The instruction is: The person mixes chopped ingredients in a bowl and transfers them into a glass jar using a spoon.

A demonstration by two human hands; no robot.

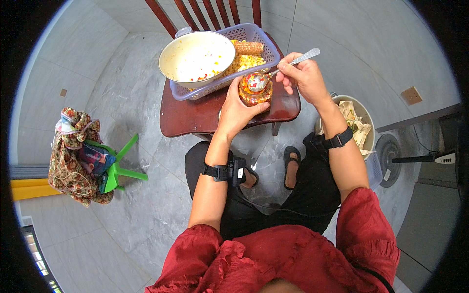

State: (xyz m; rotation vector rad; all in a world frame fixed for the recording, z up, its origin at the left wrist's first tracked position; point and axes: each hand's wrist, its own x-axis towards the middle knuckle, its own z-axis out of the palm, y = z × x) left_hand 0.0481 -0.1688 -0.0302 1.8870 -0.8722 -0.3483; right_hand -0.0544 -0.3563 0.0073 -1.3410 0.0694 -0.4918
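Observation:
My left hand [238,108] wraps around a glass jar [256,97] filled with a red and yellow mix that looks like corn kernels and chopped chilli. In my right hand [302,75] is a metal spoon [311,53], gripped by its handle, with its bowl at the jar's mouth. The jar is by the front of a dark red wooden chair seat [194,117]. Behind my left hand, a cream enamel bowl [194,55] leans tilted in a purple plastic basket [269,45]. Red and yellow bits cling to the bowl's inside. Loose corn kernels [245,63] and a corncob [249,47] lie in the basket.
A clear lid [183,32] shows behind the bowl. Right of my legs stands a bucket [370,124] holding husks or crumpled paper, with a round dark base [388,161] beside it. At left, a green plastic stool [121,168] bears patterned cloth [69,157].

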